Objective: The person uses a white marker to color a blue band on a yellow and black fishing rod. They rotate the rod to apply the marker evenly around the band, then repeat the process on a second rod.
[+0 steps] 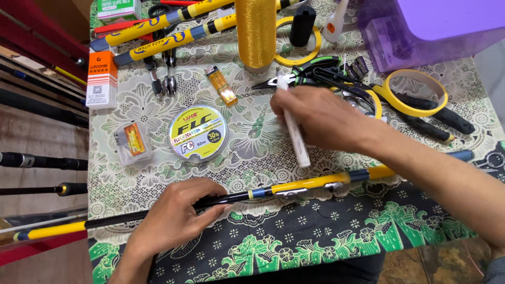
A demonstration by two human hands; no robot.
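The left hand lies palm down over the black part of a rod, fingers curled round it and pinning it to the cloth. The rod runs across the near side of the table, yellow at the far left end, black under the hand, then yellow again with a blue band and a silver guide near the middle.

The right hand hovers above the rod, closed on a white pen. Thumb and fingers wrap its upper half; the lower end slants down toward the rod and stops just short of it.

Just beyond the right hand lie black pliers and scissors with yellow loops. A tall spool of gold thread stands upright behind them, beside a yellow tape ring. A round line spool lies flat between the hands, an orange lighter beyond it. A small clear packet holds an orange card. An orange-and-white box stands at the left edge. Two more yellow rod sections lie at the back. A purple tub sits at the far right corner; I cannot tell what is in it.
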